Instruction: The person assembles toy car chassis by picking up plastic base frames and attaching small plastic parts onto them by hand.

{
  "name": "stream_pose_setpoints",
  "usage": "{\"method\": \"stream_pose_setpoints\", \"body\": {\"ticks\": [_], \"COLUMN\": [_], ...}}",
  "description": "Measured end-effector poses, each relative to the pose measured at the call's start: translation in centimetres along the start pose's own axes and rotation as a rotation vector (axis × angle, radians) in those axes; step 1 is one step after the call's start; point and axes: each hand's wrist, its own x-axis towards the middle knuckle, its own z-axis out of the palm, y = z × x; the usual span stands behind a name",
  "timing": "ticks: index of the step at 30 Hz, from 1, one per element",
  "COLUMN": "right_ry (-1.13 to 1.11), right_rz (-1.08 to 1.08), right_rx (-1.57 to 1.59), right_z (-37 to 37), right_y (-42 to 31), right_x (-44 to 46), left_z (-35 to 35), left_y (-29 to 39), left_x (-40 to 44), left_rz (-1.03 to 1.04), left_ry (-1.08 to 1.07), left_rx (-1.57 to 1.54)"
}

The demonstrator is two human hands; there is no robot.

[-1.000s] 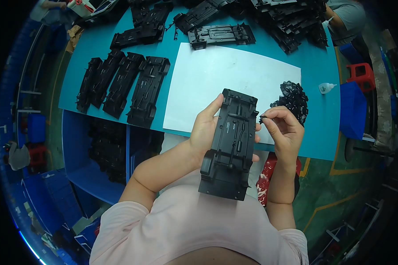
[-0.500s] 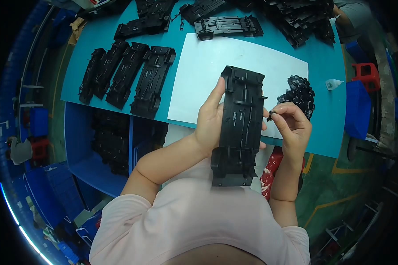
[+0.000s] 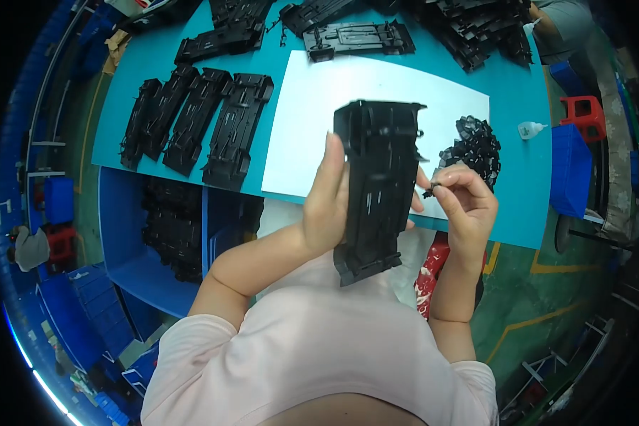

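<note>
My left hand (image 3: pixel 325 202) grips a long black plastic toy-car chassis (image 3: pixel 380 188), holding it upright and tilted in front of my chest. The thumb lies along its left edge, and fingertips show past its right edge. Close beside that right edge, my right hand (image 3: pixel 468 206) pinches a small black plastic part (image 3: pixel 431 190) between thumb and fingertips. The part's exact shape is too small to make out. Behind the right hand, a heap of small black parts (image 3: pixel 479 153) lies partly on a white sheet (image 3: pixel 302 128).
Several similar chassis (image 3: pixel 238 131) lie in a row on the teal table (image 3: pixel 113 142), with more piled at the back. A small white bottle (image 3: pixel 531 130) is at the right. Below the left edge, a blue bin (image 3: pixel 128 241) holds black parts. Another person's arm (image 3: pixel 557 28) shows at the back right.
The chassis has turned in my left hand, showing more of its side, and shifted slightly left. My right hand keeps its pinch on the small part, nearly in place.
</note>
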Motion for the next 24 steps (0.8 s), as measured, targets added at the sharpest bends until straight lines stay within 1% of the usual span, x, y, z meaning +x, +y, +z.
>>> {"method": "stream_pose_setpoints", "body": {"ticks": [1,2,3,5,7,8,10,12,13,15,19,21,22,24], "right_ry": [-0.004,0.004,0.007,-0.011,-0.019,-0.03,-0.037,-0.049,-0.064,-0.084,-0.079,-0.07,-0.023,0.046], "right_rz": [-0.025,-0.054,-0.059,-0.157,-0.196,-0.233,-0.231,-0.231,-0.251,-0.271,-0.302,-0.314,-0.351,-0.399], "right_rx": [0.005,0.014,0.008,0.048,0.027,0.011,0.006,0.008,-0.01,-0.021,-0.065,-0.078,-0.123,-0.232], "right_z": [0.0,0.0,-0.1,-0.3,-0.2,-0.2,0.0,0.1,0.1,0.2,0.6,0.9,1.4,2.2], "right_y": [-0.1,-0.3,-0.4,-0.8,-1.4,-1.7,-2.2,-2.6,-2.7,-2.8,-2.8,-3.1,-3.5,-4.5], "right_x": [0.0,0.0,0.1,0.3,0.5,0.6,0.8,0.9,1.0,1.0,0.8,0.5,0.4,-0.2], "left_z": [0.0,0.0,0.0,0.1,-0.2,-0.2,-0.3,-0.6,-0.6,-0.5,-0.1,-0.3,-0.3,-0.3], "left_y": [-0.2,-0.1,-0.1,-0.1,-0.4,-0.4,-0.4,-0.2,-0.1,-0.2,0.0,-0.2,-0.4,-0.9], "left_x": [-0.3,-0.6,-0.8,-1.0,-1.0,-1.1,-1.1,-0.9,-1.0,-0.9,-1.2,-1.4,-1.4,-1.5], "left_rz": [0.034,0.019,0.02,0.019,0.026,-0.008,-0.043,-0.121,-0.12,-0.182,-0.156,-0.128,-0.127,-0.083], "left_ry": [-0.029,-0.08,-0.087,-0.142,-0.19,-0.177,-0.164,-0.235,-0.23,-0.241,-0.235,-0.189,-0.19,-0.128], "left_rx": [0.063,0.087,0.085,0.191,0.172,0.128,0.084,-0.019,-0.017,-0.167,-0.149,-0.006,-0.007,0.167]}}
